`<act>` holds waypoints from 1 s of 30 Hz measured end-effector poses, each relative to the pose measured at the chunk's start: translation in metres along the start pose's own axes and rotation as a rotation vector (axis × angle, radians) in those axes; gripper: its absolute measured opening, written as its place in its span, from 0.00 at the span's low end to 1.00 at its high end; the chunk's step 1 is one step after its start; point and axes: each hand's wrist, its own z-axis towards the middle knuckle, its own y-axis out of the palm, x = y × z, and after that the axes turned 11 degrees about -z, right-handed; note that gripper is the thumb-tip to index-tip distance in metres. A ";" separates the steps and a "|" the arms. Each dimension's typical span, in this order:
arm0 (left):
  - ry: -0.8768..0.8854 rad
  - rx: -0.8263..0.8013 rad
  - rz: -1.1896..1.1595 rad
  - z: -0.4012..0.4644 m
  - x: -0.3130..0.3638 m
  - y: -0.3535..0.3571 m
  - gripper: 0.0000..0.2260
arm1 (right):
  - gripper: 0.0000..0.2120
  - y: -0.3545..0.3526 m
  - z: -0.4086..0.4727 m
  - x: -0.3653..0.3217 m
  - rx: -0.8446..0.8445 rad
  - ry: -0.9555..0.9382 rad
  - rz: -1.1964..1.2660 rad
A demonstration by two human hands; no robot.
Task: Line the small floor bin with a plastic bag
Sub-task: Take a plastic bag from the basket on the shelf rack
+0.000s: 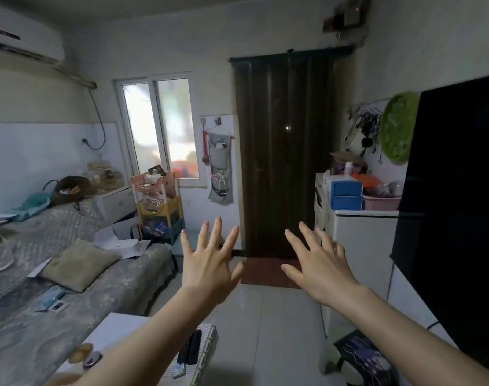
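Observation:
My left hand (209, 263) and my right hand (318, 266) are both stretched out in front of me at mid-height, palms down and fingers spread, holding nothing. They hover over the pale tiled floor (265, 330) facing a dark door (285, 151). I see no plastic bag. A pale blue container (179, 245) stands on the floor by the foot of the bed, partly hidden behind my left hand; whether it is the small bin I cannot tell.
A bed (70, 274) with a cushion and papers fills the left. A colourful shelf cart (159, 207) stands under the window. A white cabinet (360, 240) with boxes and a large black screen (457, 190) line the right. A small table (120, 332) sits below my left arm.

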 end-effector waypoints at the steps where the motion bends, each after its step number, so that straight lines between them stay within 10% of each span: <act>1: -0.004 -0.009 0.019 0.010 -0.001 0.009 0.30 | 0.33 0.008 0.012 0.004 -0.009 -0.003 0.000; 15: -0.158 0.021 0.002 0.296 -0.026 0.145 0.29 | 0.29 0.127 0.315 0.098 -0.037 -0.138 0.009; 30: -0.267 0.056 0.047 0.577 -0.216 0.301 0.30 | 0.29 0.260 0.678 0.003 -0.053 -0.316 0.104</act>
